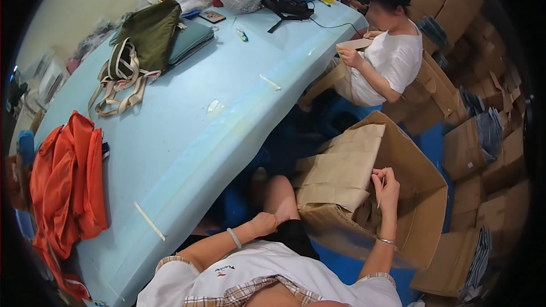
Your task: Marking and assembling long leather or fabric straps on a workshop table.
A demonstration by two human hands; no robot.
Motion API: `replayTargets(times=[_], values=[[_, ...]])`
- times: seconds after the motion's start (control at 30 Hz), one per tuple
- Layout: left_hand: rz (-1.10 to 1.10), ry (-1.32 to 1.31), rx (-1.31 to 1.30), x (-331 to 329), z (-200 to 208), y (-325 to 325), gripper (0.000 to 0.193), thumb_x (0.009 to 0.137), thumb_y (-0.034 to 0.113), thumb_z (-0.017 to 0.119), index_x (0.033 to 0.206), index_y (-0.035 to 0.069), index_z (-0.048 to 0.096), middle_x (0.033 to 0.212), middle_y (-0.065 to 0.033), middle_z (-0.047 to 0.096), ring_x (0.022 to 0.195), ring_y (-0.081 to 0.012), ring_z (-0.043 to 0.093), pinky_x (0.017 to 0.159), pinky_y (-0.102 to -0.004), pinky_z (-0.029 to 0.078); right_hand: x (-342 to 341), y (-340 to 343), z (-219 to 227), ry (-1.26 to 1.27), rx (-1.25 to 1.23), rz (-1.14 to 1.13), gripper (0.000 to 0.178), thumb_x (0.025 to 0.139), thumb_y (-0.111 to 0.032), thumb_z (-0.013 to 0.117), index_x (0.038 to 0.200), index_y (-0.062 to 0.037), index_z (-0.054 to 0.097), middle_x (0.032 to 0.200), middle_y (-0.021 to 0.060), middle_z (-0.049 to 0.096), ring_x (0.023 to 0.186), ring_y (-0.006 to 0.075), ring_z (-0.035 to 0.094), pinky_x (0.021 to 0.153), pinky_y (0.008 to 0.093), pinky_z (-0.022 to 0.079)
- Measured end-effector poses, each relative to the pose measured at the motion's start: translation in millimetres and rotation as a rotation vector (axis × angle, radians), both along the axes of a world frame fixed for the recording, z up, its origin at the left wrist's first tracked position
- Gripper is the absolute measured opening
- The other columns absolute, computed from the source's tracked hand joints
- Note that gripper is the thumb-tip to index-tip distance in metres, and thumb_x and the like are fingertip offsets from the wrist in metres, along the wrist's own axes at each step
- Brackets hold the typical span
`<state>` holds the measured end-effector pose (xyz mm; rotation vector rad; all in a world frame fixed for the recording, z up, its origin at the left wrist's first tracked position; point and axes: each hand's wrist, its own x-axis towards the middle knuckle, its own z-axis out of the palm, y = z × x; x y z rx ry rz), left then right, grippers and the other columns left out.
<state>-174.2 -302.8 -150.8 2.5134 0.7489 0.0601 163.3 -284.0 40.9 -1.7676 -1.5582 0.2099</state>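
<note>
right hand (387, 189) at box (424, 193) rim, maybe touching

One table (187, 136), one open box (421, 193) with a stack of brown bags (341, 165), one orange garment (65, 176), two tote bags (136, 51), two people seated.

packing workshop: stacked cardboard boxes (478, 153), long blue worktable (187, 119), co-worker (387, 51) folding paper bags.

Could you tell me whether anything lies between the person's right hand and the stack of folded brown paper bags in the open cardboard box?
Nothing visible does. The right hand is raised at the edge of the folded brown paper bags in the cardboard box, pinching something thin. The left hand rests on the knee.
</note>
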Motion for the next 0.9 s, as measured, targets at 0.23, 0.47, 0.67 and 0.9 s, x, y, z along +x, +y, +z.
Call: replayTargets(times=[0.23,0.47,0.67,0.9], values=[[-0.006,-0.005,-0.068,-5.7,1.8,4.2,0.063,0.078,0.023,0.075,0.133,0.015,0.045,0.073,-0.0166,0.065,0.071,-0.0361,0.067,0.060,-0.0439,0.052,-3.0,1.4,-1.5,-0.003,0.000,0.003,0.019,0.088,-0.004,0.065,0.086,-0.0008,0.047,0.088,0.0170,0.068,0.063,0.0238,0.057,0.064,0.0325,0.049],[0.006,-0.013,-0.127,-5.4,6.9,7.6,0.062,0.078,0.023,0.075,0.133,0.016,0.045,0.076,-0.0178,0.066,0.072,-0.0376,0.067,0.064,-0.0456,0.053,-2.2,2.8,0.6,0.002,0.002,0.002,0.019,0.088,-0.004,0.065,0.086,-0.0010,0.047,0.089,0.0167,0.068,0.066,0.0253,0.060,0.064,0.0327,0.049],[-0.006,-0.043,-0.149,-4.8,7.2,10.4,0.058,0.079,0.020,0.073,0.129,0.016,0.044,0.077,-0.0191,0.066,0.073,-0.0391,0.067,0.063,-0.0469,0.052,-1.6,3.2,0.0,0.002,0.003,0.002,0.019,0.088,-0.004,0.066,0.086,-0.0011,0.047,0.090,0.0162,0.069,0.065,0.0238,0.059,0.064,0.0322,0.049],[-0.016,-0.032,-0.179,-4.9,4.6,11.9,0.059,0.079,0.019,0.074,0.129,0.015,0.044,0.079,-0.0194,0.066,0.075,-0.0394,0.066,0.064,-0.0472,0.052,-2.0,2.9,0.0,-0.002,0.007,0.007,0.019,0.087,-0.004,0.066,0.086,-0.0009,0.047,0.089,0.0166,0.068,0.066,0.0238,0.060,0.064,0.0325,0.049]])
